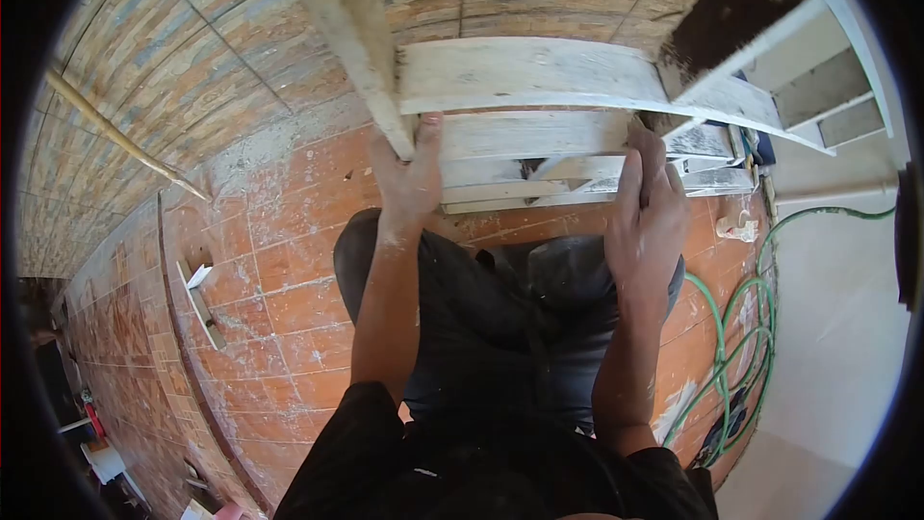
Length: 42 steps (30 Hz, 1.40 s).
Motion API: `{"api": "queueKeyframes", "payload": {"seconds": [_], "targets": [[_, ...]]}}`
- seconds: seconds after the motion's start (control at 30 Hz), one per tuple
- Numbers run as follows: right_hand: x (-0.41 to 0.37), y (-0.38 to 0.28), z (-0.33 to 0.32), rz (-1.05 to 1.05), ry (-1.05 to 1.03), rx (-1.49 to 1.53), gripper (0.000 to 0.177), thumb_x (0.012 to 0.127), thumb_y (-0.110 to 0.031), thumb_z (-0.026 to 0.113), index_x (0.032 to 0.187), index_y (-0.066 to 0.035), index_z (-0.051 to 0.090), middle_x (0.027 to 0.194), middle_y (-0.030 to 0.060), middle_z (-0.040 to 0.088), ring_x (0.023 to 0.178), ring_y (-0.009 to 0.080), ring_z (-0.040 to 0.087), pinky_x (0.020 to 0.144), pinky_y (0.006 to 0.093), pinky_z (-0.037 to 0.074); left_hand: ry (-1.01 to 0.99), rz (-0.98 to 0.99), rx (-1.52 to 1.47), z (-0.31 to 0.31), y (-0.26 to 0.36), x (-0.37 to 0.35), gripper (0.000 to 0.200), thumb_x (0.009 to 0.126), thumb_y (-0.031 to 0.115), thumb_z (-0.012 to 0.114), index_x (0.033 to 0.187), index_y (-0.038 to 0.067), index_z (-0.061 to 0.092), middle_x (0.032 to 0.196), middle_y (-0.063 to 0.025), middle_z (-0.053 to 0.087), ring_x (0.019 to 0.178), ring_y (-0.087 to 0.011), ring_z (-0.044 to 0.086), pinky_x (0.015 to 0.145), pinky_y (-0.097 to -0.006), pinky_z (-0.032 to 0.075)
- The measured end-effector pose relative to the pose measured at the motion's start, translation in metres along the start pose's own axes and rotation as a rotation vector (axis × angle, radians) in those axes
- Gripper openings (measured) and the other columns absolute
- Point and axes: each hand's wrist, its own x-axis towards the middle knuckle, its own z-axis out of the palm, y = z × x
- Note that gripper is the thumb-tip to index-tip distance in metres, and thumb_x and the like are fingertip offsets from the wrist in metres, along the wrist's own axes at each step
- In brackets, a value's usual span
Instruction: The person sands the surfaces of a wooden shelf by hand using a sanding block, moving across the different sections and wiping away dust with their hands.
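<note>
A white-painted wooden shelf unit (pixel 529 74), its paint patchy and worn, stands before my knees. My left hand (pixel 409 181) grips the lower end of its upright post (pixel 371 63), with the thumb on the near side and the fingers partly hidden behind. My right hand (pixel 651 197) is closed at the right part of a lower board (pixel 534 135), its fingers bent and pressed together. Whatever lies under those fingertips is hidden. Bare dark wood shows on a panel (pixel 736 14) at the upper right.
Orange floor tiles (pixel 289 327) are spotted with white. A coiled green hose (pixel 765 332) lies by the white wall (pixel 818 327) on the right. Stone-patterned tiles (pixel 241 29) cover the wall ahead. To the left are a leaning pole (pixel 115 130) and a narrow strip (pixel 199 306) on the floor.
</note>
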Motion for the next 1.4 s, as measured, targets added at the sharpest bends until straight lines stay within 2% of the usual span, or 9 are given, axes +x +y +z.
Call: {"api": "queueKeyframes", "payload": {"seconds": [0.13, 0.23, 0.43, 0.6, 0.63, 0.73, 0.83, 1.13, 1.4], "targets": [[-0.008, -0.024, 0.027, -0.237, -0.217, -0.295, 0.037, 0.087, -0.008, 0.05, 0.119, 0.011, 0.052, 0.08, 0.0241, 0.058, 0.067, 0.0391, 0.06, 0.06, 0.0466, 0.051, 0.117, 0.188, -0.08, 0.006, 0.009, -0.004, 0.034, 0.087, 0.025, 0.063, 0.1, -0.006, 0.058, 0.085, -0.0064, 0.061, 0.079, -0.0135, 0.053, 0.071, -0.0302, 0.045], [-0.028, -0.059, 0.051, -0.24, -0.308, -0.056, 0.03, 0.089, -0.007, 0.054, 0.117, 0.004, 0.056, 0.077, 0.0229, 0.059, 0.065, 0.0382, 0.06, 0.061, 0.0453, 0.048, 0.105, 0.185, -0.125, 0.005, 0.01, 0.0, 0.041, 0.085, 0.032, 0.065, 0.101, -0.006, 0.058, 0.084, -0.0068, 0.061, 0.078, -0.0139, 0.054, 0.07, -0.0301, 0.045], [-0.001, -0.011, 0.018, -0.105, -0.146, -0.243, 0.031, 0.088, -0.008, 0.05, 0.115, 0.006, 0.056, 0.08, 0.0234, 0.062, 0.066, 0.039, 0.062, 0.058, 0.0461, 0.051, 0.107, 0.218, -0.097, 0.016, 0.013, -0.005, 0.049, 0.085, 0.038, 0.065, 0.105, -0.005, 0.057, 0.086, -0.0082, 0.062, 0.079, -0.0145, 0.055, 0.071, -0.0308, 0.046], [-0.023, -0.05, 0.041, -0.268, -0.376, -0.12, 0.035, 0.083, -0.006, 0.051, 0.115, 0.007, 0.057, 0.096, 0.0255, 0.063, 0.071, 0.0385, 0.063, 0.061, 0.0441, 0.053, 0.105, 0.186, -0.208, 0.013, 0.009, -0.008, 0.051, 0.085, 0.041, 0.066, 0.105, -0.004, 0.057, 0.087, -0.008, 0.062, 0.079, -0.0149, 0.056, 0.07, -0.031, 0.046], [-0.017, -0.03, 0.033, -0.432, -0.226, -0.085, 0.034, 0.084, -0.006, 0.051, 0.114, 0.007, 0.057, 0.095, 0.0257, 0.063, 0.07, 0.0374, 0.064, 0.061, 0.0426, 0.053, 0.109, 0.206, -0.171, 0.014, 0.007, -0.007, 0.05, 0.085, 0.041, 0.065, 0.105, -0.004, 0.057, 0.086, -0.0081, 0.062, 0.079, -0.0152, 0.056, 0.07, -0.0309, 0.046], [0.006, -0.011, -0.004, -0.116, -0.199, -0.209, 0.032, 0.083, -0.004, 0.054, 0.113, 0.007, 0.058, 0.085, 0.0238, 0.063, 0.069, 0.0345, 0.064, 0.061, 0.0415, 0.051, 0.132, 0.235, -0.117, 0.018, 0.01, -0.008, 0.049, 0.085, 0.04, 0.065, 0.103, -0.005, 0.057, 0.086, -0.0084, 0.062, 0.078, -0.016, 0.056, 0.069, -0.0314, 0.046], [-0.016, -0.025, 0.026, -0.387, -0.231, -0.255, 0.032, 0.083, -0.003, 0.051, 0.112, 0.009, 0.057, 0.08, 0.0231, 0.061, 0.067, 0.0356, 0.062, 0.058, 0.0416, 0.052, 0.134, 0.201, -0.132, 0.019, 0.01, -0.009, 0.05, 0.085, 0.041, 0.065, 0.102, -0.005, 0.057, 0.084, -0.0083, 0.062, 0.077, -0.0166, 0.056, 0.069, -0.0323, 0.047], [-0.012, -0.014, 0.021, -0.289, -0.134, -0.134, 0.016, 0.09, -0.004, 0.053, 0.099, 0.004, 0.064, 0.066, 0.0187, 0.054, 0.055, 0.0371, 0.054, 0.053, 0.0445, 0.041, 0.158, 0.241, -0.155, 0.026, 0.01, -0.013, 0.047, 0.086, 0.037, 0.064, 0.099, -0.007, 0.057, 0.083, -0.0098, 0.061, 0.076, -0.0171, 0.056, 0.068, -0.0322, 0.046], [0.003, -0.008, 0.008, -0.16, -0.157, -0.204, 0.019, 0.09, -0.008, 0.052, 0.101, 0.002, 0.064, 0.082, 0.0214, 0.064, 0.069, 0.0373, 0.064, 0.061, 0.042, 0.051, 0.144, 0.249, -0.122, 0.027, 0.014, -0.011, 0.044, 0.087, 0.034, 0.064, 0.098, -0.008, 0.057, 0.077, -0.0063, 0.059, 0.071, -0.0131, 0.053, 0.063, -0.0299, 0.045]]}}
